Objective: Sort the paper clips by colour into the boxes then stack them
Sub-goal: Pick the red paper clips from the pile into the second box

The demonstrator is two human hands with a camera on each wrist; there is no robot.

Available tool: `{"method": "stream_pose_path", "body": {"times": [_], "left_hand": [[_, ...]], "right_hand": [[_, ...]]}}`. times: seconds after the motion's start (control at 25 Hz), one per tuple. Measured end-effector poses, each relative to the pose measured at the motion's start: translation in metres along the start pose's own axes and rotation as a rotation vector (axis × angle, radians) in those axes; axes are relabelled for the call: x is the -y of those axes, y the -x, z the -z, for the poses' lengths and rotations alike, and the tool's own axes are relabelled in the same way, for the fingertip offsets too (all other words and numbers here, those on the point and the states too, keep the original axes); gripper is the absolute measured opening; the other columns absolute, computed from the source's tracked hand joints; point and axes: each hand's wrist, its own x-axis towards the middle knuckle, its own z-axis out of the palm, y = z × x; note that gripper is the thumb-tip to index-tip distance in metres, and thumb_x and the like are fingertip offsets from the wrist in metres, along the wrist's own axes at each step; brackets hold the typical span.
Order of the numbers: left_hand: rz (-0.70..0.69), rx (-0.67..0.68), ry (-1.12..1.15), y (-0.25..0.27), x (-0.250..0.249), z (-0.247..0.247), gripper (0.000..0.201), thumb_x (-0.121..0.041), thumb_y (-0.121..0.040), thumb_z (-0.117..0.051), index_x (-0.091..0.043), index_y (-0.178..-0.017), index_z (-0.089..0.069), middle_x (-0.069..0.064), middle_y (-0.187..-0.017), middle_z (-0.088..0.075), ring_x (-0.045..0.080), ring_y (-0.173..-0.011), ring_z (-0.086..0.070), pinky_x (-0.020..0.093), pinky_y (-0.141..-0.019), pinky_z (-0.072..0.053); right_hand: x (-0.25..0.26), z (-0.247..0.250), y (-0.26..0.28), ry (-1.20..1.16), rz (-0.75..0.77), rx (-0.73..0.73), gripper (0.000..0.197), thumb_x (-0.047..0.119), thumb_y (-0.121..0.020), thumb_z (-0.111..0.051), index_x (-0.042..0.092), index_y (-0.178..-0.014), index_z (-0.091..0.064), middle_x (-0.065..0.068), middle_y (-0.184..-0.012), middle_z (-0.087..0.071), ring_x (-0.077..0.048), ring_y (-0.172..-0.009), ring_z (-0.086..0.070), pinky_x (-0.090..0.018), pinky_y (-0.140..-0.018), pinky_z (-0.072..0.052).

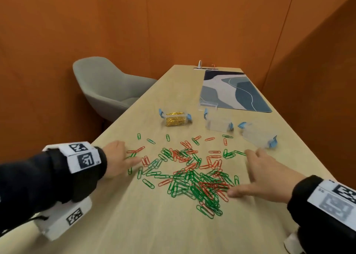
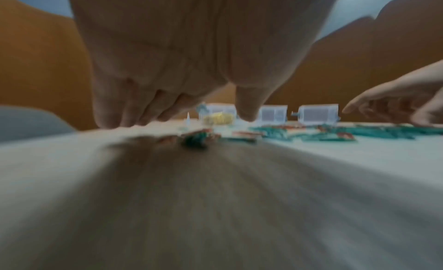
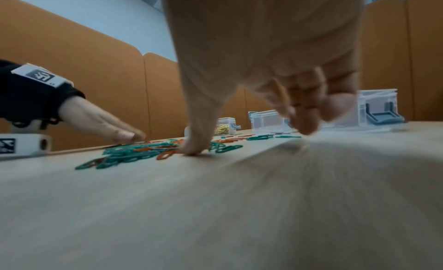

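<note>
Paper clips (image 1: pixel 190 178), green and red, lie mixed in a loose heap on the table (image 1: pixel 134 224), with the left hand (image 1: pixel 120 160) and right hand (image 1: pixel 262 178) flat at either edge, fingers out, gripping nothing; best, I'd say, to rake out one colour with spread fingertips before pinching up any. Beyond, the gold-filled box (image 1: pixel 175 118) sits lidless, and two clear boxes (image 1: pixel 218 123) (image 1: pixel 258 134) look empty.
</note>
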Motion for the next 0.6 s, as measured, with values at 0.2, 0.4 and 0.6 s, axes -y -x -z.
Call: {"method": "stream_pose_path", "body": {"times": [0.2, 0.4, 0.6], "left_hand": [[-0.191, 0.118, -0.013, 0.02, -0.044, -0.019, 0.076, -0.059, -0.092, -0.027, -0.007, -0.146, -0.018, 0.014, -0.149, -0.025, 0.026, -0.137, -0.027, 0.036, -0.116, -0.024], [-0.2, 0.029, 0.068, 0.005, -0.07, -0.007, 0.076, -0.055, -0.095, -0.023, -0.008, -0.149, 0.004, 0.009, -0.158, 0.01, 0.02, -0.146, 0.005, 0.034, -0.12, -0.005], [0.04, 0.023, 0.039, -0.063, -0.036, 0.011, 0.077, -0.058, -0.092, -0.032, 0.0, -0.143, -0.025, 0.019, -0.15, -0.027, 0.031, -0.136, -0.031, 0.039, -0.114, -0.025]], "right_hand": [[0.024, -0.003, -0.014, -0.037, 0.111, 0.082, 0.058, 0.056, -0.088, -0.048, 0.014, -0.127, -0.042, -0.005, -0.125, -0.042, -0.017, -0.105, -0.051, -0.026, -0.088, -0.04], [0.015, 0.0, -0.027, -0.042, 0.045, -0.126, 0.037, 0.034, -0.098, -0.038, 0.014, -0.129, -0.043, -0.006, -0.123, -0.045, -0.02, -0.11, -0.049, -0.031, -0.094, -0.043], [-0.003, -0.002, -0.043, -0.002, -0.155, 0.034, 0.06, 0.045, -0.097, -0.031, 0.002, -0.138, -0.029, -0.015, -0.139, -0.037, -0.028, -0.126, -0.039, -0.037, -0.105, -0.036]]}}
